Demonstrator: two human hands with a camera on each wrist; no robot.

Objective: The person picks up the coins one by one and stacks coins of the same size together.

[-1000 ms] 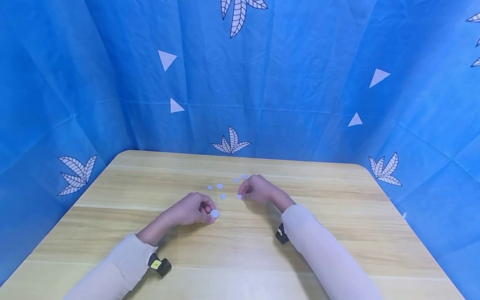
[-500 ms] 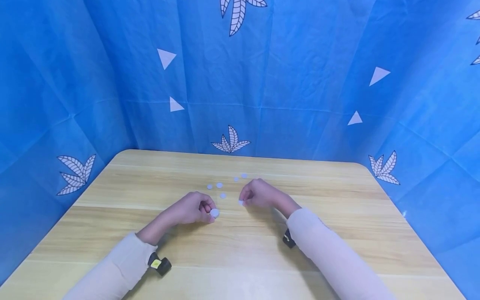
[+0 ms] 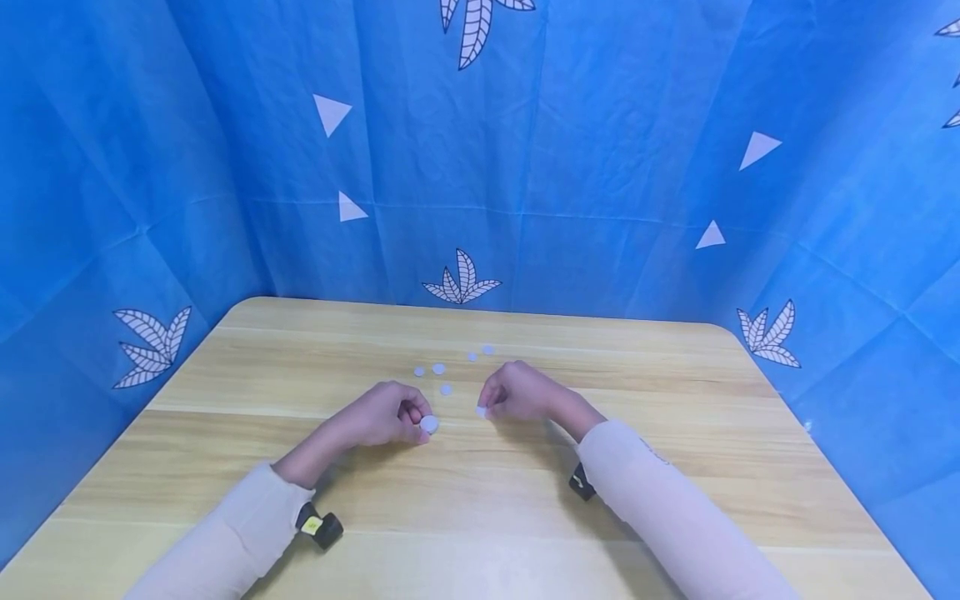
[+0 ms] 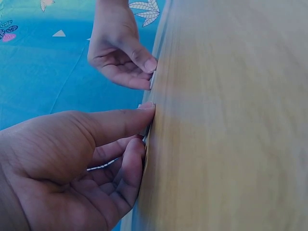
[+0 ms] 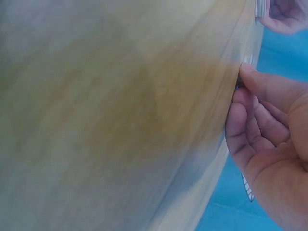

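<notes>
Low at the table's middle, my left hand (image 3: 386, 415) pinches a small stack of round, pale silver coins (image 3: 429, 425) between thumb and fingers. The right wrist view shows the ridged edge of that stack (image 5: 260, 8) at the top right. A short way to the right, my right hand (image 3: 517, 392) holds a single coin (image 3: 482, 411) by thumb and fingertips, close over the wood. In the left wrist view the right hand (image 4: 120, 55) faces the left hand (image 4: 72, 163) across a small gap. The palm-side fingers partly hide both holdings.
Beyond the hands, several loose coins lie flat on the wooden table (image 3: 450, 517): one coin (image 3: 446, 389) between the hands, others such as a coin (image 3: 438, 368) and a coin (image 3: 488, 350) farther back. A blue patterned curtain (image 3: 615, 167) encloses the table's back and sides.
My right hand has drawn a coin slightly toward me, away from the loose coins at the back. The left hand has stayed in place with its stack.
</notes>
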